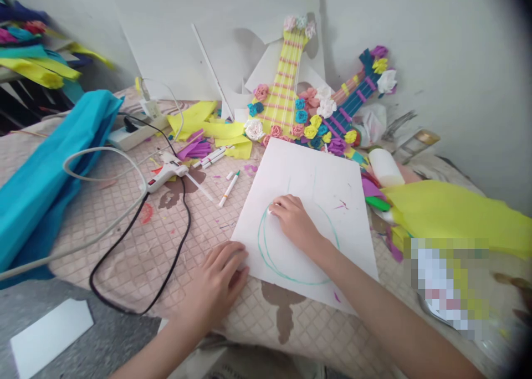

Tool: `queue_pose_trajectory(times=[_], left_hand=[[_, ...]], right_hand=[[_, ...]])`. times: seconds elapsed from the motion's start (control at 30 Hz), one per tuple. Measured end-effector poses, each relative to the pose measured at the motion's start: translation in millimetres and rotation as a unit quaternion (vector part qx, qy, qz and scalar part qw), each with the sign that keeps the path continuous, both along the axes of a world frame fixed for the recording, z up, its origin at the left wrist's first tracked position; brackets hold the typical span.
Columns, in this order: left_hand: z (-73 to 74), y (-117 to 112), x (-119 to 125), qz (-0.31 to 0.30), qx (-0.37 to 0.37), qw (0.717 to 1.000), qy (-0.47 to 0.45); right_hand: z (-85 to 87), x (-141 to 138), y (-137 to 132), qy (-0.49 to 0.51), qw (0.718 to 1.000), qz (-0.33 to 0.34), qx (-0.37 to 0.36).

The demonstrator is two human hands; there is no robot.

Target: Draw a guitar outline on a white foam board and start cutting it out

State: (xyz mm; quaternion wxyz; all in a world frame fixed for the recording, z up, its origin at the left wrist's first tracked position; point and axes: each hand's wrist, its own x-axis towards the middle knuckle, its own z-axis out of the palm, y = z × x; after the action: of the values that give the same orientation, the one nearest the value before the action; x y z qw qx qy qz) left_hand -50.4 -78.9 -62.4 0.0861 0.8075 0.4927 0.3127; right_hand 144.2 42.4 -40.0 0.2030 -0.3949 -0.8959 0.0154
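A white sheet of board (307, 163) lies on the table, with a green circle drawn on it, its line doubled on the left, and faint straight lines above. Over the circle's upper left, my right hand (295, 221) is closed in a pinch on a small white piece (271, 209), mostly covered by the fingers. My left hand (222, 273) rests at the sheet's lower left corner, fingers loosely bent and thumb apart, touching the edge. A white marker with a green tip (229, 189) lies uncapped left of the sheet, beside its cap (230, 175).
A white glue gun (168, 174) with looping cords lies to the left, near a power strip (137, 134). Two flower-trimmed paper guitars, one yellow (285, 85) and one blue (347, 113), lean at the back. Blue crepe paper (54, 168) and yellow crepe paper (457, 213) flank the sides.
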Motion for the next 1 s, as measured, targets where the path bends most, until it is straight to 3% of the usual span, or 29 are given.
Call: queue_pose_trajectory(times=[0.8,1.0], left_hand=[[1.6,-0.5,-0.2,0.0,-0.024,1.0,-0.01],[-1.1,-0.3,-0.3,0.004,-0.026,1.0,-0.01]], right_hand=[[-0.6,-0.3,-1.3,-0.008,0.998,0.041,-0.045],[-1.6,-1.9,-3.0,0.002,0.999,0.018,-0.038]])
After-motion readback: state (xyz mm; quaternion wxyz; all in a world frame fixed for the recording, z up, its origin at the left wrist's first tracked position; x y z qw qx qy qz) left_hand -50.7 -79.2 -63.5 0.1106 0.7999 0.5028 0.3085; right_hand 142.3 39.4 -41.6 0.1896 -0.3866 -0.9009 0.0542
